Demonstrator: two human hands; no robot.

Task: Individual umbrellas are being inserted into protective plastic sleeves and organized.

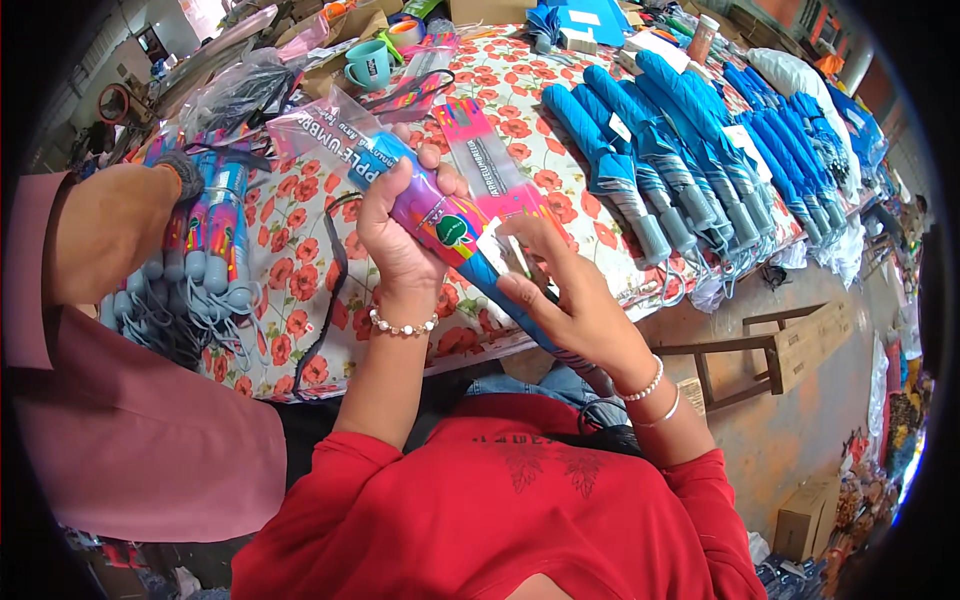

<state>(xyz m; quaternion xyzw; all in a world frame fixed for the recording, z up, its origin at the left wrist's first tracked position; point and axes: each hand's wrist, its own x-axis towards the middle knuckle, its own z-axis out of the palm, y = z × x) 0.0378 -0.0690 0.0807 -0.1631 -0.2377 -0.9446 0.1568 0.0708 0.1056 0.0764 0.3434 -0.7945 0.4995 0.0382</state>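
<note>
A folded blue umbrella (497, 287) slants in front of me, its upper part inside a clear printed plastic sleeve (420, 207) with purple, pink and a green apple emblem. My left hand (405, 228) is wrapped round the sleeved part, thumb up. Over the umbrella's lower part my right hand (580, 305) is bent, thumb and fingers to either side of a white tag (497, 248). The handle end runs under my right wrist, mostly hidden. Another flat printed sleeve (482, 160) lies on the table behind.
Blue folded umbrellas (655, 150) lie in rows on the flowered tablecloth (300, 250) at right. Sleeved umbrellas (215, 235) are bundled at left, beside a co-worker's arm (115, 230). A mug (368, 66) stands at the back. A wooden stool (785, 350) is on the floor at right.
</note>
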